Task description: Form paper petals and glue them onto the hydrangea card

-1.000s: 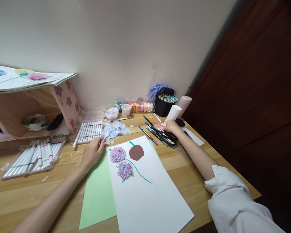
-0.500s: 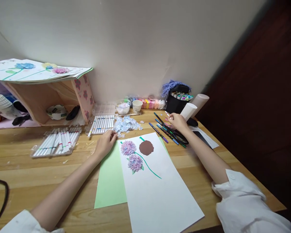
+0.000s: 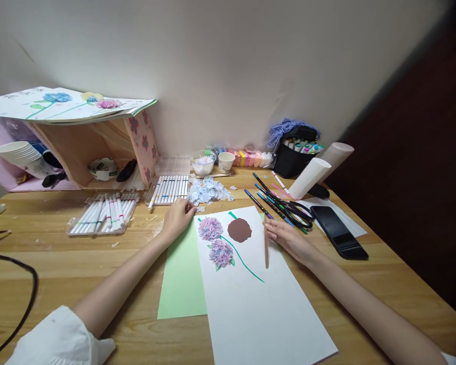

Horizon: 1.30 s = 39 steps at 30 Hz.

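A white sheet of paper [image 3: 266, 314] lies before me, with two purple-pink ruffled flowers [image 3: 221, 253], a flat brown disc [image 3: 239, 230] and a curved green stem on it. My right hand [image 3: 287, 238] is closed on a thin brown stick [image 3: 266, 246], holding it upright in view over the sheet's right edge. My left hand [image 3: 178, 217] rests on the table at the sheet's upper left corner, fingers loosely bent and nothing seen in them. Beyond it is a heap of pale blue paper scraps [image 3: 209, 190]. A green sheet [image 3: 182, 284] shows under the white one.
Marker cases [image 3: 102, 215] and a pink box [image 3: 144, 144] stand at left. Several pens and black scissors [image 3: 300, 213] lie at right, near a phone [image 3: 338, 232]. Behind are a paper cup [image 3: 226, 162], a black pen holder [image 3: 292, 157] and a white roll [image 3: 309, 178].
My right hand has come back from the pens and white marker to the sheet's right edge, now with the brown stick. The view has shifted left; my left hand stays by the corner.
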Motion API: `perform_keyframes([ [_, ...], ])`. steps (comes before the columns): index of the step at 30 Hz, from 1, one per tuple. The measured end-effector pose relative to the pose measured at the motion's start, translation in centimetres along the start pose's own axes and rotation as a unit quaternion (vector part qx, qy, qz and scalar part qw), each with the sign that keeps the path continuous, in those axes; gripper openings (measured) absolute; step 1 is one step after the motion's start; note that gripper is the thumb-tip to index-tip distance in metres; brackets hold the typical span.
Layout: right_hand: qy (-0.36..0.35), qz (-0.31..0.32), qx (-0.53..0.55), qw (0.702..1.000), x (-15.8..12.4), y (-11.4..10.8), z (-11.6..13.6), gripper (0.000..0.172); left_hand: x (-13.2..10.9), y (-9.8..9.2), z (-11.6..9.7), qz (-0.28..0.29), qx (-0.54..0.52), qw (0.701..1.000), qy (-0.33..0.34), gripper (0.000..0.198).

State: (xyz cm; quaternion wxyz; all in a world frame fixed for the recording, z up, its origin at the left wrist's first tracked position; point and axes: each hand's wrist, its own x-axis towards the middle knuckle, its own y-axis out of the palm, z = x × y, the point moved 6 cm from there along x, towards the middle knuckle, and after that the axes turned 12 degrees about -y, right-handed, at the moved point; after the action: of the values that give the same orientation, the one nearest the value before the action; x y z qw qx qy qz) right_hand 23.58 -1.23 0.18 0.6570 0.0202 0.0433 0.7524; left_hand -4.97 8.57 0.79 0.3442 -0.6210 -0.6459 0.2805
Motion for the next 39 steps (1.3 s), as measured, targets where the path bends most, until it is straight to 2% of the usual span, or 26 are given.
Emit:
perform_keyframes([
  [6,-0.018,-0.054,0.093,0.994,-1.7,0.8,-1.6,0.028,0.5,-0.6,0.0,0.004,-0.054,0.999,-0.005,0.020],
  [9,-0.013,-0.070,0.117,0.991,-2.2,1.3,-2.2,0.027,0.2,-1.4,-1.0,0.006,-0.085,0.996,-0.004,0.024],
  [11,-0.020,-0.081,0.128,0.988,-2.2,1.3,-2.1,0.025,-0.5,-1.5,-2.3,0.031,-0.113,0.993,0.000,0.026],
  [13,-0.032,-0.087,0.132,0.987,-1.9,1.2,-1.6,0.024,-1.4,-0.7,-3.8,0.105,-0.165,0.981,0.003,0.025],
  [15,-0.039,-0.078,0.131,0.988,-1.2,1.3,-0.9,0.024,-2.4,0.6,-5.3,0.169,-0.175,0.970,0.013,0.024],
  [17,-0.046,-0.055,0.123,0.990,-0.4,1.8,0.0,0.024,-2.9,1.7,-6.3,0.182,-0.139,0.973,0.025,0.022],
  [20,-0.077,-0.041,0.112,0.990,1.1,2.5,1.0,0.023,-2.8,2.7,-7.1,0.152,-0.070,0.984,0.056,0.020],
  [24,-0.095,-0.066,0.116,0.987,2.7,3.0,0.4,0.028,-2.3,3.6,-7.7,0.139,-0.037,0.986,0.088,0.016],
  [28,-0.092,-0.061,0.111,0.988,3.5,2.8,-1.0,0.021,-2.0,4.1,-8.0,0.146,-0.032,0.985,0.086,0.013],
  [32,-0.093,-0.069,0.083,0.990,3.4,2.4,-1.5,0.030,-1.4,4.5,-7.7,0.187,-0.066,0.979,0.050,0.016],
  [35,-0.121,-0.049,0.046,0.990,3.0,2.7,-1.3,0.021,-0.9,4.7,-7.5,0.226,-0.117,0.966,0.040,0.018],
  [39,-0.170,-0.026,-0.026,0.985,2.3,3.2,-0.6,0.031,-0.8,4.8,-7.3,0.235,-0.081,0.968,0.031,0.016],
])
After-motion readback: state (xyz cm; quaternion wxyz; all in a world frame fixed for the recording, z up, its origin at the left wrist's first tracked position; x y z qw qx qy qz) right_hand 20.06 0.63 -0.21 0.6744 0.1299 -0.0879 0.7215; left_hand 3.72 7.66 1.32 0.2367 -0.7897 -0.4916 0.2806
